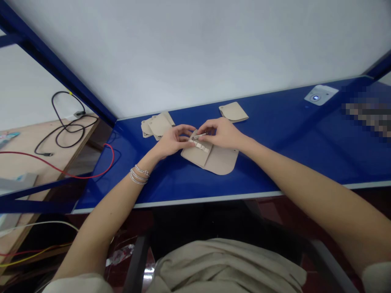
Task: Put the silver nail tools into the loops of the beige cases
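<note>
A beige faux-leather panel with a rounded lower edge [214,158] lies on the blue table top [275,138], with a flap folded over it. A row of small pale tabs [199,145] runs along the flap. My right hand [221,133] pinches a slim silver tool [199,136] just above that row. My left hand [174,141] grips the flap's upper left edge, and several thin bracelets [139,174] circle that wrist. A stack of similar beige pieces [158,126] lies beyond my left hand, and a single beige piece [233,112] lies beyond my right.
A white round-buttoned device [320,95] is set in the table's far right. A pixelated patch [368,116] covers the right edge. Left of the table's dark blue frame [55,53], black and red cables [65,128] lie on a wooden shelf [36,156]. A white wall rises behind.
</note>
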{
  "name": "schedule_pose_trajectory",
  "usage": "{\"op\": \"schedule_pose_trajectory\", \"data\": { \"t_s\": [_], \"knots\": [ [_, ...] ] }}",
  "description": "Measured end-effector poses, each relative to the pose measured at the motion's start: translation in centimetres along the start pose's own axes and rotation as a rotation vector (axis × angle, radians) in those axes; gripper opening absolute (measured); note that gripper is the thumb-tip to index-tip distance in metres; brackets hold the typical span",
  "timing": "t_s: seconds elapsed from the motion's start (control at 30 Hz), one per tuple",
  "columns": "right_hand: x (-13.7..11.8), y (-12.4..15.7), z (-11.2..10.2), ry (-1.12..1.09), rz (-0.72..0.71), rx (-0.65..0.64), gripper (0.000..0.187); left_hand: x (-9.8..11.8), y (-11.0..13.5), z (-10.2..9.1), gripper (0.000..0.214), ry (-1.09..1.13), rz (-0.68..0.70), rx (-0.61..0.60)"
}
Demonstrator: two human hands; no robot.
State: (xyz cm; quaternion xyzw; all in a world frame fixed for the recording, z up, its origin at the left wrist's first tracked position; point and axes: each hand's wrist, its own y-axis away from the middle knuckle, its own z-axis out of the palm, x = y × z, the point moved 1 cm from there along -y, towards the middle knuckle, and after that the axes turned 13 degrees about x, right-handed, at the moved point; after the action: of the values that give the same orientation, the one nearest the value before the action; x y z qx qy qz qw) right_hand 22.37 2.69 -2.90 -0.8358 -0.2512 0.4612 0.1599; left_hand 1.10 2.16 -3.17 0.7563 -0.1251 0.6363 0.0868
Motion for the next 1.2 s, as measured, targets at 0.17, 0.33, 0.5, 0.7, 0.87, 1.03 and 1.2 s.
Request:
{"op": "schedule_pose_trajectory", "data": {
  "t_s": [0.17, 0.33, 0.5, 0.7, 0.87, 1.03, 1.2],
  "knots": [
    [-0.5, 0.0, 0.0, 0.038, -0.021, -0.041, 0.018, 0.0, 0.0, 0.0, 0.059, -0.045, 0.017, -0.030],
    [-0.7, 0.1, 0.0, 0.064, -0.042, -0.042, 0.017, 0.4, 0.1, 0.0, 0.056, -0.076, 0.033, -0.012],
    [-0.7, 0.2, 0.1, 0.066, -0.069, -0.044, 0.015, 0.4, 0.1, 0.0, 0.053, -0.029, 0.020, -0.012],
    [-0.8, 0.2, 0.1, 0.040, -0.104, -0.045, 0.019, 0.2, 0.0, 0.0, 0.048, -0.026, -0.067, 0.041],
    [-0.9, 0.2, 0.3, 0.005, -0.086, -0.026, 0.020, 0.6, 0.0, -0.2, 0.045, 0.006, -0.072, 0.013],
    [-0.5, 0.2, 0.4, -0.057, -0.079, -0.028, 0.018, 1.1, 0.3, -0.1, 0.044, 0.022, -0.080, -0.002],
    [-0.2, 0.1, 0.4, -0.079, -0.096, -0.028, 0.017, 1.1, 0.3, 0.0, 0.042, 0.038, -0.094, -0.010]
  ]
}}
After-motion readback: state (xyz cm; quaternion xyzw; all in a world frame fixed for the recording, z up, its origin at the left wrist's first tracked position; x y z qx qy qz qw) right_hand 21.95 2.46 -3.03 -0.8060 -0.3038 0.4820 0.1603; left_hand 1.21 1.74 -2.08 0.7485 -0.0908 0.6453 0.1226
